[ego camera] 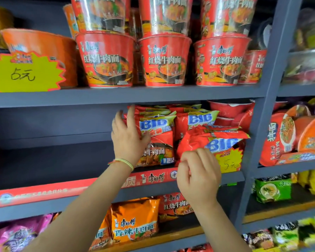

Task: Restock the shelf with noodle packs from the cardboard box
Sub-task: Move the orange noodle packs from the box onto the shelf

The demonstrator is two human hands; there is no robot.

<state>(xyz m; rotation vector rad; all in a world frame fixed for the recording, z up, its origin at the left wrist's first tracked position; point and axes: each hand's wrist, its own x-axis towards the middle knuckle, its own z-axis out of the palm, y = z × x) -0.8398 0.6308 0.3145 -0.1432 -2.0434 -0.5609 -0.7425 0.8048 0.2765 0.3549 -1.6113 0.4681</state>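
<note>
Right hand (198,174) hides the corner of a red noodle pack (207,140).

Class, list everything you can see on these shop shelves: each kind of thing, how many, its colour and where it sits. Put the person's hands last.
Noodle tubs: at least six, red, stacked two high, top shelf.
Orange tub: one, top shelf left.
Price tag: one, yellow starburst, top shelf left.
BIG noodle packs: several, red, middle shelf right.
Orange noodle pack: one in front, lower shelf.
Shelf: grey, middle level's left part bare.
Left hand: against upright red packs.
Right hand: gripping a tilted red pack.
</note>
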